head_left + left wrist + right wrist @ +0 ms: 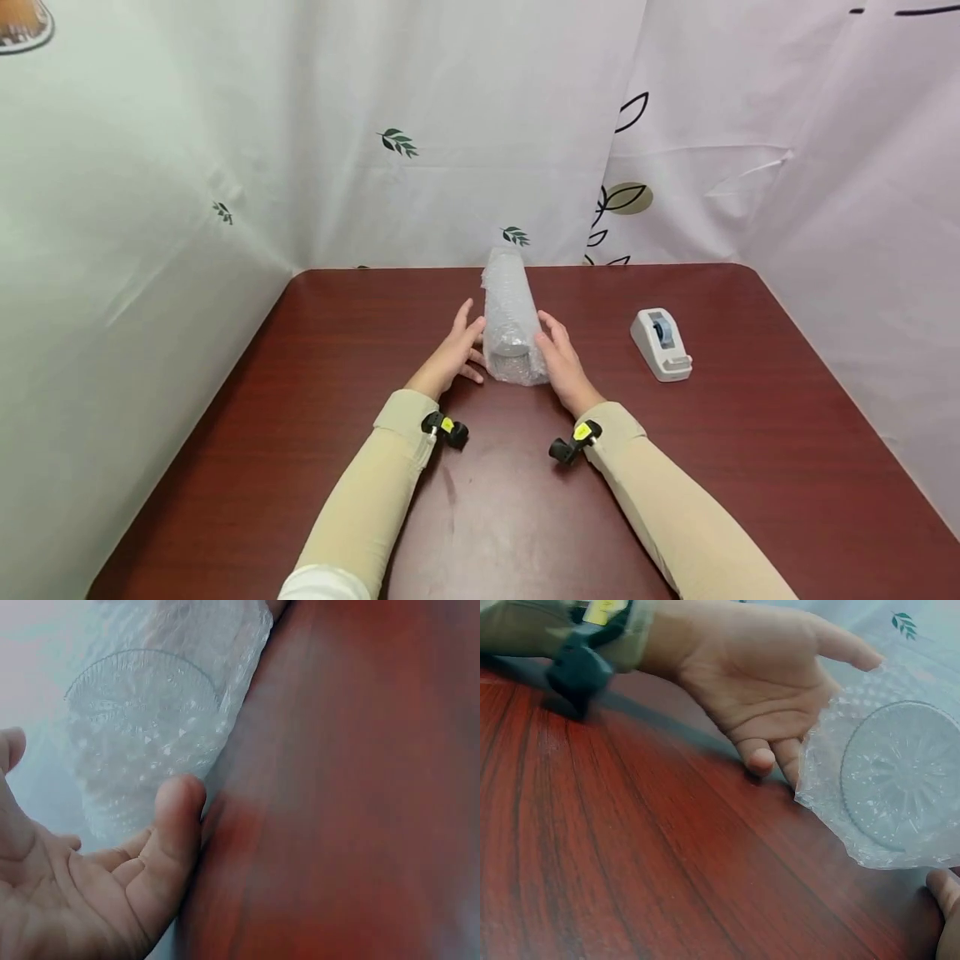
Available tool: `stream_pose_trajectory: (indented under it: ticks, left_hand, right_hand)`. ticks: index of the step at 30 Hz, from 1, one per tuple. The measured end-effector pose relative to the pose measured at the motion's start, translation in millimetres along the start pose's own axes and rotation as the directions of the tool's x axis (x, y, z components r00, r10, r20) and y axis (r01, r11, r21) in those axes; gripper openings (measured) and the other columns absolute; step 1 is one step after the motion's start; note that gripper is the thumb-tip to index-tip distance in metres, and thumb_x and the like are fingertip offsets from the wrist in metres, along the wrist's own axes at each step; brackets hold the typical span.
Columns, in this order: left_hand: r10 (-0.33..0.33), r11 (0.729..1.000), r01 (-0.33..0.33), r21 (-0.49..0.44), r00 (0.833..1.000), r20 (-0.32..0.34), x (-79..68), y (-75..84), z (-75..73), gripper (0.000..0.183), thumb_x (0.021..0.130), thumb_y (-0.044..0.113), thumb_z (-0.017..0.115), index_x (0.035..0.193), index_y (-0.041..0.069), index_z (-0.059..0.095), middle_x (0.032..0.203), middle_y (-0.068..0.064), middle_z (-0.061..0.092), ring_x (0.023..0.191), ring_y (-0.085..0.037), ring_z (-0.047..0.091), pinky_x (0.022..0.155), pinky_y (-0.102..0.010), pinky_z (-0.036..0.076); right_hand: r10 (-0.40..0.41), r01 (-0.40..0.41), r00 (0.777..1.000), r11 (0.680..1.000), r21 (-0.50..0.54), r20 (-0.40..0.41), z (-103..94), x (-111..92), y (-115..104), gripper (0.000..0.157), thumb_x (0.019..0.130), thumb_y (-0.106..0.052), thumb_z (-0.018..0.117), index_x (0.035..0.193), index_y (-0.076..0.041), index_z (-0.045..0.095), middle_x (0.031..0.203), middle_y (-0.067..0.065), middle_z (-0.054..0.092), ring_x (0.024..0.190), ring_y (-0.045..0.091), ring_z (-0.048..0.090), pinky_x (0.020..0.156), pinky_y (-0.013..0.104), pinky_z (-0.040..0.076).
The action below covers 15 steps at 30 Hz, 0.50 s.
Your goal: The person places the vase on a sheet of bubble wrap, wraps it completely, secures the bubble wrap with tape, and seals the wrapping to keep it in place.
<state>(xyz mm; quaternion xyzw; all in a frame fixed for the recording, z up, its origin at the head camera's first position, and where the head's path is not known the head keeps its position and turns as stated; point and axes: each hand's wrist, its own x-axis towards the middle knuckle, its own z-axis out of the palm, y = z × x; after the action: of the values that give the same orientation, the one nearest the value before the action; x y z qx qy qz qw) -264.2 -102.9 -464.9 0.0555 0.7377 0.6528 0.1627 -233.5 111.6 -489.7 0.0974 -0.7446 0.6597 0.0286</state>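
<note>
A long bundle of clear bubble wrap [512, 304] lies on the table, one end toward me. Through the wrap at that near end shows a round, clear piece with a ribbed rim and a radiating pattern [911, 776], like the base of a glass vessel. My left hand [452, 354] is at the bundle's left side with its fingers spread; one fingertip [180, 799] overlaps the wrap's lower edge in the left wrist view. On the other side, my right hand [564, 360] rests along the wrap with fingers loosely extended. Neither hand curls round the bundle.
A white tape dispenser [662, 345] with a blue roll stands to the right on the dark red wooden table [337, 350]. White printed curtains [450, 192] hang at the back and both sides. A small camera is strapped to each wrist.
</note>
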Motion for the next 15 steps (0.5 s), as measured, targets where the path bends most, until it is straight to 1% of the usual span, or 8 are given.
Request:
stream_pose_trajectory:
  ticks: [2, 4, 6, 7, 12, 15]
  left_hand:
    - [-0.011, 0.999, 0.011, 0.041, 1.000, 0.004, 1.2, 1.1, -1.6, 0.071, 0.104, 0.053, 0.045, 0.161, 0.044, 0.005, 0.142, -0.022, 0.047, 0.070, -0.023, 0.061, 0.048, -0.033, 0.053]
    - [-0.016, 0.996, 0.015, 0.089, 1.000, 0.010, 0.9, 1.7, -2.7, 0.070, 0.102, 0.055, 0.047, 0.160, 0.046, 0.009, 0.146, -0.018, 0.044, 0.071, -0.023, 0.060, 0.049, -0.034, 0.053]
    - [-0.014, 0.993, 0.012, 0.119, 1.000, 0.012, -0.3, 1.5, -3.2, 0.070, 0.101, 0.055, 0.050, 0.160, 0.046, 0.013, 0.150, -0.015, 0.042, 0.072, -0.022, 0.060, 0.050, -0.034, 0.054]
    - [-0.011, 0.992, 0.009, 0.127, 1.000, 0.014, -0.6, 0.9, -3.4, 0.070, 0.101, 0.055, 0.050, 0.160, 0.045, 0.014, 0.150, -0.015, 0.042, 0.072, -0.021, 0.061, 0.050, -0.033, 0.054]
    - [0.002, 0.992, -0.004, 0.125, 1.000, 0.012, -0.1, 0.6, -2.2, 0.072, 0.101, 0.054, 0.050, 0.161, 0.042, 0.013, 0.153, -0.016, 0.040, 0.072, -0.021, 0.061, 0.050, -0.032, 0.053]
    - [-0.009, 0.990, 0.008, 0.140, 1.000, 0.006, 0.2, 0.1, -1.7, 0.075, 0.101, 0.055, 0.049, 0.161, 0.043, 0.006, 0.155, -0.016, 0.038, 0.073, -0.020, 0.060, 0.050, -0.031, 0.052]
  right_hand:
    - [0.004, -0.003, 1.000, 1.000, -0.010, 0.016, 2.5, 0.6, 1.0, 0.058, 0.108, -0.034, 0.041, 0.159, -0.011, 0.027, 0.164, 0.008, 0.022, 0.150, 0.026, 0.021, 0.119, 0.052, 0.019]
    - [-0.001, 0.002, 1.000, 1.000, -0.011, 0.022, 5.2, 1.3, 1.6, 0.059, 0.107, -0.034, 0.042, 0.159, -0.010, 0.027, 0.164, 0.009, 0.021, 0.150, 0.027, 0.022, 0.119, 0.053, 0.020]
    - [-0.008, 0.008, 1.000, 1.000, -0.004, 0.023, 7.4, 1.5, 2.4, 0.059, 0.107, -0.034, 0.042, 0.159, -0.010, 0.027, 0.164, 0.010, 0.022, 0.149, 0.028, 0.023, 0.119, 0.053, 0.020]
    - [-0.013, 0.013, 1.000, 1.000, 0.000, 0.023, 8.2, 1.2, 2.1, 0.059, 0.107, -0.033, 0.042, 0.158, -0.009, 0.027, 0.163, 0.010, 0.022, 0.148, 0.029, 0.023, 0.118, 0.053, 0.020]
    - [-0.010, 0.010, 0.999, 1.000, 0.015, 0.037, 7.6, 1.1, 1.9, 0.058, 0.108, -0.033, 0.042, 0.159, -0.010, 0.026, 0.163, 0.010, 0.021, 0.148, 0.030, 0.024, 0.118, 0.053, 0.021]
    - [0.006, -0.006, 0.999, 1.000, 0.020, 0.032, 6.5, 0.7, 3.3, 0.058, 0.108, -0.035, 0.040, 0.160, -0.012, 0.025, 0.164, 0.008, 0.021, 0.149, 0.027, 0.022, 0.119, 0.051, 0.020]
